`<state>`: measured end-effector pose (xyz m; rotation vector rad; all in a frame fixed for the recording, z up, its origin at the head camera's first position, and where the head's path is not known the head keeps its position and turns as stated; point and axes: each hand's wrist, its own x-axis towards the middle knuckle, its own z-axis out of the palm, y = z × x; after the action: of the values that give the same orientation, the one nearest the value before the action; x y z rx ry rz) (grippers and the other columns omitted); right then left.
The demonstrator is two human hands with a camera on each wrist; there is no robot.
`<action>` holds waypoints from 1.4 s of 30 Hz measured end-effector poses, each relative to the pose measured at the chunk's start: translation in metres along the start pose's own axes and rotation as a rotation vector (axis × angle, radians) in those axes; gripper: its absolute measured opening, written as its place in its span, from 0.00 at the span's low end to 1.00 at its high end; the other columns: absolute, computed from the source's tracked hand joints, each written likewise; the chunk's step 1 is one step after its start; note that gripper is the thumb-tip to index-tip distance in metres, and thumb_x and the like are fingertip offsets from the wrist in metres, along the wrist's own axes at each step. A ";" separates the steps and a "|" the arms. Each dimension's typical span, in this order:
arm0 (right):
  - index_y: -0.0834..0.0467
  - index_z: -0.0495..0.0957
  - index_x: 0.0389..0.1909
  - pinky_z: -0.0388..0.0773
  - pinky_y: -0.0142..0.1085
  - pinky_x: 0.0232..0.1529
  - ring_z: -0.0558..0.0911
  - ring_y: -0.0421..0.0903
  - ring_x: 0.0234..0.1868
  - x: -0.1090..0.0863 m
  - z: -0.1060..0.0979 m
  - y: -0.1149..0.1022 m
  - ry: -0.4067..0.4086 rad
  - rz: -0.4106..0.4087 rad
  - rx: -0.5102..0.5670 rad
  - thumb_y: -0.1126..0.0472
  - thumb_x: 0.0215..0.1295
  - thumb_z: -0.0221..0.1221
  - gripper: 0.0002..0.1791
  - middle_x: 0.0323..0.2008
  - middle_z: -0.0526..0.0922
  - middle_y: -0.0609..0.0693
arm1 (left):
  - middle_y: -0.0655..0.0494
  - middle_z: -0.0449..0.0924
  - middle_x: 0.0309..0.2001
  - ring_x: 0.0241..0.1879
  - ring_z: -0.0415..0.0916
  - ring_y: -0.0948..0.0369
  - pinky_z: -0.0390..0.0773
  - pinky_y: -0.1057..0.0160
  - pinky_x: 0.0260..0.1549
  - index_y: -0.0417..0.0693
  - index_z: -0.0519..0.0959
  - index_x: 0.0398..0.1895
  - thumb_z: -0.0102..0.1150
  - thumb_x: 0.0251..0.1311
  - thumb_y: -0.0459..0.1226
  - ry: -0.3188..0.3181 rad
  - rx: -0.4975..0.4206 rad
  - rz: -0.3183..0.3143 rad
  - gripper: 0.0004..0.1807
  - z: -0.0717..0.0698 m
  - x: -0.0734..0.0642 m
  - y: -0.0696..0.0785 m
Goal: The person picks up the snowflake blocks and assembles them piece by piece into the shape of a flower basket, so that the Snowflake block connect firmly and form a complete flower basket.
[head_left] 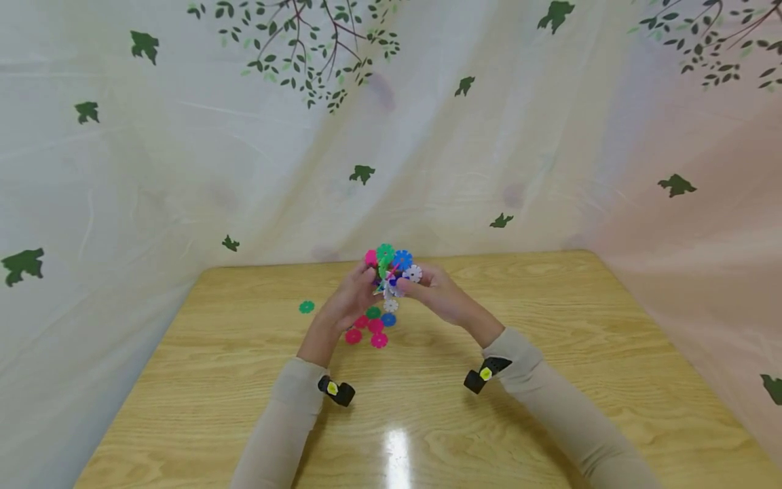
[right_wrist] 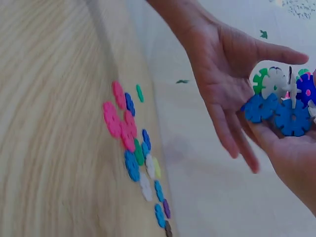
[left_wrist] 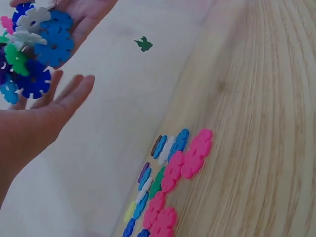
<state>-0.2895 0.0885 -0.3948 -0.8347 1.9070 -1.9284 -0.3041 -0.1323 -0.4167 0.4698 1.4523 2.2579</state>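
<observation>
A cluster of interlocking plastic snowflake discs (head_left: 391,272), in blue, white, green, pink and purple, is raised above the table between both hands. My right hand (head_left: 441,296) holds it from the right, thumb across its near side. On the other side, my left hand (head_left: 351,299) is close around the cluster. In the right wrist view the left hand (right_wrist: 212,69) has its thumb and fingers stretched out straight; whether it touches the discs I cannot tell. The left wrist view shows blue and white discs (left_wrist: 53,44) against the right hand (left_wrist: 89,15).
Loose pink discs (head_left: 375,326) lie on the wooden table (head_left: 550,380) below the hands. Beside them are a blue disc (head_left: 388,319) and a white disc (head_left: 391,305). One green disc (head_left: 307,307) lies apart at left. A leaf-patterned cloth (head_left: 427,149) hangs behind.
</observation>
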 end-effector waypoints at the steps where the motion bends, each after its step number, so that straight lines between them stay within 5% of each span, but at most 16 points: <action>1: 0.73 0.65 0.69 0.76 0.37 0.66 0.80 0.39 0.60 0.000 0.001 0.000 -0.018 0.009 0.067 0.55 0.77 0.56 0.31 0.58 0.82 0.48 | 0.48 0.69 0.67 0.66 0.69 0.57 0.64 0.47 0.74 0.46 0.49 0.81 0.65 0.66 0.52 0.007 -0.017 0.003 0.49 0.001 -0.001 0.000; 6: 0.77 0.58 0.70 0.77 0.35 0.65 0.81 0.38 0.60 0.001 0.006 0.002 -0.053 0.017 0.263 0.59 0.80 0.51 0.30 0.56 0.83 0.43 | 0.58 0.78 0.54 0.51 0.79 0.64 0.83 0.68 0.49 0.49 0.63 0.73 0.61 0.69 0.31 0.103 -0.104 0.014 0.32 0.010 -0.001 0.000; 10: 0.76 0.60 0.70 0.79 0.36 0.63 0.82 0.39 0.59 0.005 0.008 0.006 -0.011 0.048 0.277 0.61 0.82 0.46 0.26 0.56 0.83 0.44 | 0.59 0.80 0.51 0.49 0.80 0.64 0.83 0.68 0.49 0.55 0.72 0.62 0.48 0.70 0.24 0.157 -0.161 0.063 0.23 0.013 0.000 0.000; 14: 0.74 0.64 0.69 0.80 0.40 0.62 0.85 0.41 0.54 0.007 0.009 0.009 0.069 0.114 0.261 0.56 0.82 0.46 0.27 0.53 0.84 0.47 | 0.60 0.83 0.48 0.48 0.81 0.64 0.83 0.68 0.49 0.55 0.74 0.56 0.49 0.69 0.24 0.202 -0.199 0.097 0.20 0.013 0.001 0.000; 24: 0.74 0.75 0.59 0.84 0.47 0.56 0.90 0.44 0.41 0.009 0.005 0.007 0.202 0.243 0.118 0.49 0.80 0.51 0.29 0.37 0.90 0.51 | 0.60 0.85 0.47 0.47 0.84 0.63 0.84 0.67 0.48 0.55 0.74 0.58 0.51 0.70 0.25 0.284 -0.220 0.063 0.21 0.010 0.005 -0.002; 34: 0.73 0.78 0.56 0.80 0.58 0.57 0.90 0.47 0.35 0.019 -0.001 0.004 0.209 0.358 -0.027 0.45 0.77 0.53 0.32 0.36 0.90 0.60 | 0.58 0.82 0.50 0.46 0.83 0.62 0.86 0.63 0.44 0.57 0.71 0.67 0.58 0.67 0.26 0.344 -0.111 0.021 0.28 0.005 0.004 -0.001; 42: 0.72 0.78 0.56 0.80 0.58 0.57 0.91 0.50 0.38 0.024 -0.010 0.010 0.163 0.405 -0.072 0.42 0.78 0.51 0.34 0.42 0.88 0.65 | 0.57 0.79 0.53 0.46 0.80 0.61 0.84 0.63 0.43 0.62 0.73 0.65 0.64 0.65 0.31 0.412 -0.054 -0.005 0.27 0.004 0.006 -0.002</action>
<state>-0.3162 0.0813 -0.3996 -0.2808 2.0558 -1.7298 -0.3068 -0.1254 -0.4161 -0.0231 1.5687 2.4831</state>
